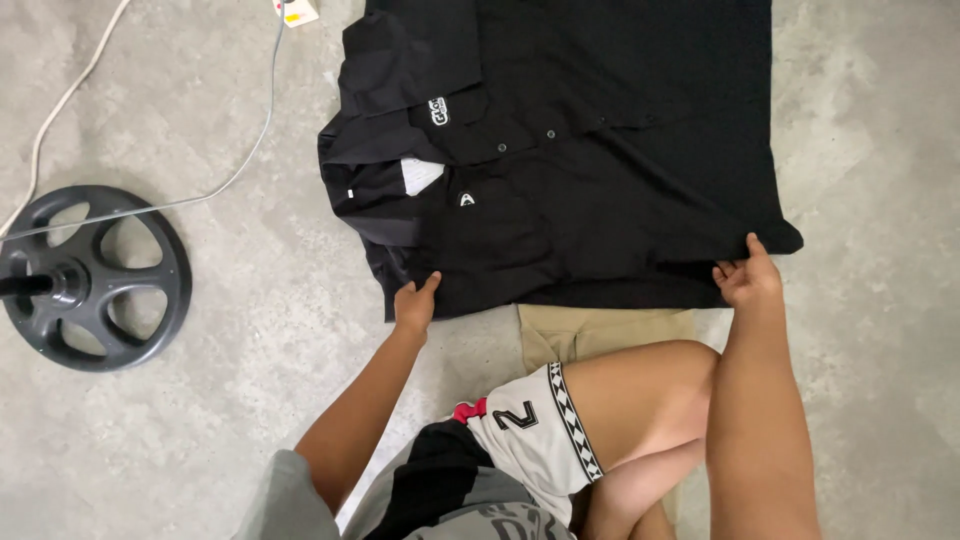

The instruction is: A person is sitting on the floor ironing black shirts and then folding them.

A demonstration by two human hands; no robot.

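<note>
So there's a black polo shirt spread flat on a rough grey concrete floor, soft matte fabric, collar pointing left. The left hand pinches the shirt's near edge by the collar end, fingers closed on the cloth. The right hand grips the near corner at the hem end, also closed on fabric. A tan folded garment pokes out underneath. Off to the left sits a round dark spoked stand base with thin cables.

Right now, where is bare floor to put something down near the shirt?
Bare floor lies between the black shirt and the round stand base, and right of the right hand. Near the left hand and tan cloth it is crowded.
</note>
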